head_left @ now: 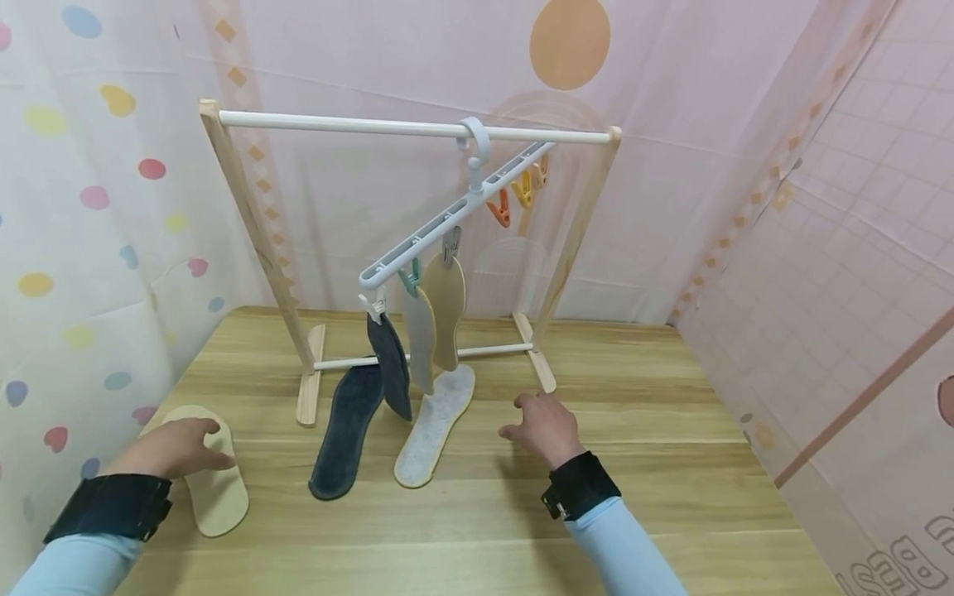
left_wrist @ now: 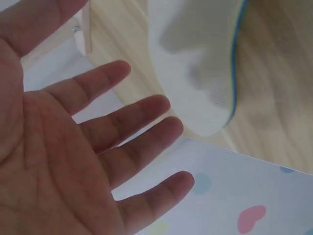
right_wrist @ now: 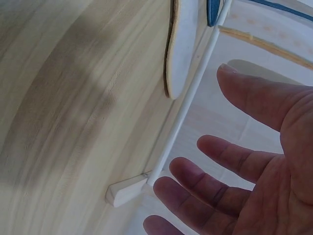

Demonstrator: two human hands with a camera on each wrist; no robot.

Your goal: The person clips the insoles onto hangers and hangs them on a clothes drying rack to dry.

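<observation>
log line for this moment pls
left hand: open, over beige insole | right hand: open, above table | clip hanger: three insoles clipped | two insoles flat

Six insoles [head_left: 349, 430], one rack [head_left: 257, 215]

Both arms reach forward, left hand [head_left: 175, 447] and right hand [head_left: 546, 426] palm down, fingers loosely spread

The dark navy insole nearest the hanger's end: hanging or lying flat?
Hanging: the dark navy insole dangles from a white clip on the white peg hanger.
</observation>
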